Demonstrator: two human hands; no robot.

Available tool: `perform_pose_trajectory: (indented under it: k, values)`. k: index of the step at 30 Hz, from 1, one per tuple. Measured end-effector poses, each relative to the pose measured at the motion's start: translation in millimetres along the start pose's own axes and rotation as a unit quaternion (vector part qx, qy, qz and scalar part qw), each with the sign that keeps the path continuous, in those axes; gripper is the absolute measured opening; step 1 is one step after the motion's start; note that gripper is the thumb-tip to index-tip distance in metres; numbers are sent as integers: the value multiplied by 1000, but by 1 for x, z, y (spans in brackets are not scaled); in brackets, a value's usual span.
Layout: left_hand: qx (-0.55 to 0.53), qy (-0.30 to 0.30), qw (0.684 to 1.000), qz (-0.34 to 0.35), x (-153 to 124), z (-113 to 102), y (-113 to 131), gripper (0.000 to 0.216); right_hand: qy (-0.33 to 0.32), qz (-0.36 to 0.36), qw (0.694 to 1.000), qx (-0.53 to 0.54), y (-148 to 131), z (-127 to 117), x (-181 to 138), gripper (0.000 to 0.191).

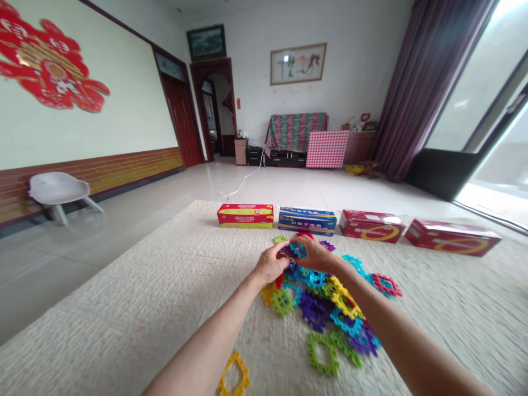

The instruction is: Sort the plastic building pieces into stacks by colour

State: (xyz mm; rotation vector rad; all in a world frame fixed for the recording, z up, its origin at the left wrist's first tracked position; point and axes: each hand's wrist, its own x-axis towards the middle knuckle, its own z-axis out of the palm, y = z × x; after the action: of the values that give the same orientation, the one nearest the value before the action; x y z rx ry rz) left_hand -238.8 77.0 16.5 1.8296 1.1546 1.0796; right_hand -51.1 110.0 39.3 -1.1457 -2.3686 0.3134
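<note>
- A cream mat (136, 308) spreads under both forearms and runs well past the fingertips to a row of four boxes: red-and-yellow (245, 215), blue (307, 220), and two red ones (371, 225) (451, 236).
- A heap of plastic window-frame tiles (325, 308) lies just behind and below the fingers, in blue, purple, yellow and green.
- The left hand (270, 265) and right hand (315, 254) meet at the heap's far end, fingers pinched from both sides on a blue-and-purple cluster of tiles (293, 252).
- A green tile (324, 353) and a yellow tile (234, 377) lie loose, well back from the fingers.
</note>
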Motion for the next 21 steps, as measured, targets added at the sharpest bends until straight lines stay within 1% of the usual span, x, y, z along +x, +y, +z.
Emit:
perform_pose_trajectory:
  k: [2,5,8,10,12,13,15,18,20,21]
  values:
    - [45,-37,998,12,3,0,6,61,15,19,1000,-17,8,-12,-7,47]
    - [96,-47,994,-15,-3,-8,6,62,47,30,997,-44,10,-24,-19,51]
    - [113,-40,991,-54,-23,-27,5,54,86,0,995,-58,-10,-24,-30,48]
    - [121,-45,989,-68,-45,-45,7,53,78,-41,995,-38,-34,-15,-37,47]
    - [139,-63,987,-59,-72,-64,10,57,34,-85,996,-16,-61,-1,-43,47]
    - [150,-93,983,-41,-86,-73,12,62,12,-103,995,-13,-74,8,-45,49]
    - [171,-156,973,-21,-115,-90,14,73,-59,-119,991,-33,-95,26,-44,58]
    - [203,-206,957,-37,-153,-106,16,90,-161,-89,979,-92,-112,48,-34,78]
    - [226,-229,945,-56,-173,-108,17,97,-218,-60,966,-128,-116,56,-25,88]
    - [236,-240,940,-58,-181,-108,18,97,-241,-47,959,-143,-117,59,-20,89]
